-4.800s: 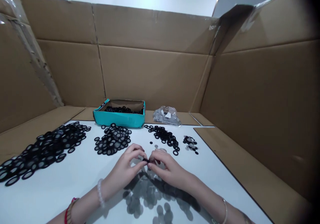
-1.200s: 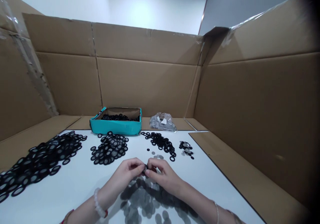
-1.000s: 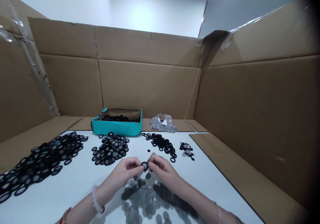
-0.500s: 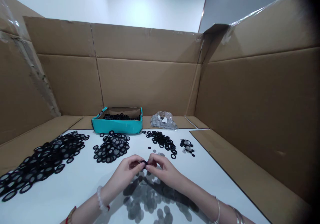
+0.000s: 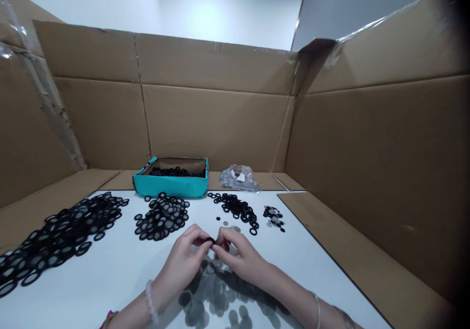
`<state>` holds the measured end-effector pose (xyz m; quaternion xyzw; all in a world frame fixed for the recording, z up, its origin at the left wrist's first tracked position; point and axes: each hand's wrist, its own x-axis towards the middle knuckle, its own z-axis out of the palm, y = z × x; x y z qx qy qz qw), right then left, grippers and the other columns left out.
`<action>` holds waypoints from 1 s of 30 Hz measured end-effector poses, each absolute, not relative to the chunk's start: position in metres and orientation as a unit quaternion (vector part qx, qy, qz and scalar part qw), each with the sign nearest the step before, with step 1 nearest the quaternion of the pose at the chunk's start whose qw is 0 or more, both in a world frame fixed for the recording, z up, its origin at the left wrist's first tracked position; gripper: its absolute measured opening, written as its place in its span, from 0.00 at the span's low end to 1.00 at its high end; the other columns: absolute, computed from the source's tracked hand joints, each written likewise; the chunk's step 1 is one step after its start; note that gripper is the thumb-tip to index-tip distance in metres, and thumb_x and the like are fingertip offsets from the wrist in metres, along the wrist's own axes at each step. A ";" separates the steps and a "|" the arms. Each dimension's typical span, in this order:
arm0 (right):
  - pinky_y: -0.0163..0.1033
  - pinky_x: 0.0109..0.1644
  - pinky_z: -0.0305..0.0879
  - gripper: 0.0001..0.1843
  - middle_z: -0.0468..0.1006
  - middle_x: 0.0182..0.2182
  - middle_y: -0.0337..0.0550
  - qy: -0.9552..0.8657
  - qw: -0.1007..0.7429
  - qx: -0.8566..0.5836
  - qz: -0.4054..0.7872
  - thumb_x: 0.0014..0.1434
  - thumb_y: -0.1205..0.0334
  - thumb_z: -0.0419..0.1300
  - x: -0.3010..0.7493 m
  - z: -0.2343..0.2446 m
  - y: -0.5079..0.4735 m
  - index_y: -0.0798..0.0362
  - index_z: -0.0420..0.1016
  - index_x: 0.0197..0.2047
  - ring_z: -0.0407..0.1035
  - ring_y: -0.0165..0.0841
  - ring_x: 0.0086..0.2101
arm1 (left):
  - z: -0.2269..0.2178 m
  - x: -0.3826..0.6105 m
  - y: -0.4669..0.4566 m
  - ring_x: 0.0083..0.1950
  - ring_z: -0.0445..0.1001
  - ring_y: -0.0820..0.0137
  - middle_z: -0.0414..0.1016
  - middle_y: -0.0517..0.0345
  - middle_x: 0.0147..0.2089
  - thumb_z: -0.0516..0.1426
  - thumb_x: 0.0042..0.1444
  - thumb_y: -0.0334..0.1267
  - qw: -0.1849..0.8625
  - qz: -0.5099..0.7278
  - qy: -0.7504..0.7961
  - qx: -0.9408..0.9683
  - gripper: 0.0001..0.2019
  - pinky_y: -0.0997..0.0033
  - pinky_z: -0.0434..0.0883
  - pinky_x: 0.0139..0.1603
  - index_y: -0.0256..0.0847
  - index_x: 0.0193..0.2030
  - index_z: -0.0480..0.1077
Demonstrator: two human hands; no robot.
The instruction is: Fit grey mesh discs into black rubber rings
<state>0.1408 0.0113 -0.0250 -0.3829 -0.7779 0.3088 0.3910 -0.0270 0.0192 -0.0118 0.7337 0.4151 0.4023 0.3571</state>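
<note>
My left hand and my right hand meet at the middle of the white tabletop. Between their thumbs and fingertips they pinch one small black ring, mostly covered by the fingers. Under and in front of the hands lie many thin grey translucent discs, some in shadow. Just beyond the fingers are a few loose grey discs and a tiny black piece.
Black rings with grey centres form a long heap at left and a smaller heap. Plain black rings and a small mixed pile lie right. Behind stand a teal box and a clear bag. Cardboard walls surround the table.
Both hands stay together on the black ring, with fingers slightly shifted. The left wrist has turned a little. The whole view has drifted slightly.
</note>
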 end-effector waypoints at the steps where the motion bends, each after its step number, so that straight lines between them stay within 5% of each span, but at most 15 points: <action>1: 0.32 0.31 0.53 0.10 0.63 0.25 0.35 -0.779 0.384 -0.383 0.313 0.59 0.64 0.53 0.141 -0.025 0.012 0.54 0.59 0.26 0.58 0.28 0.27 | -0.013 -0.027 0.020 0.33 0.68 0.68 0.67 0.57 0.30 0.54 0.53 0.37 0.381 0.398 0.415 0.724 0.07 0.71 0.64 0.36 0.37 0.27 0.68; 7: 0.31 0.31 0.54 0.11 0.65 0.25 0.35 -0.774 0.370 -0.377 0.349 0.60 0.58 0.53 0.144 -0.022 0.016 0.54 0.62 0.28 0.59 0.28 0.28 | -0.014 -0.029 0.024 0.31 0.68 0.70 0.69 0.58 0.29 0.54 0.53 0.43 0.529 0.369 0.390 0.657 0.11 0.72 0.65 0.32 0.36 0.33 0.68; 19: 0.32 0.31 0.52 0.12 0.62 0.24 0.35 -0.800 0.390 -0.379 0.253 0.61 0.63 0.51 0.141 -0.028 0.012 0.53 0.58 0.25 0.57 0.28 0.27 | -0.009 -0.031 0.017 0.38 0.68 0.65 0.69 0.55 0.33 0.52 0.54 0.35 0.306 0.395 0.415 0.760 0.06 0.69 0.64 0.40 0.40 0.29 0.68; 30: 0.32 0.32 0.53 0.15 0.61 0.23 0.34 -0.731 0.402 -0.379 0.401 0.60 0.53 0.53 0.145 -0.026 0.019 0.54 0.60 0.26 0.57 0.28 0.27 | -0.006 -0.030 0.021 0.29 0.68 0.71 0.68 0.59 0.24 0.56 0.51 0.48 0.634 0.334 0.372 0.590 0.15 0.73 0.63 0.32 0.36 0.28 0.69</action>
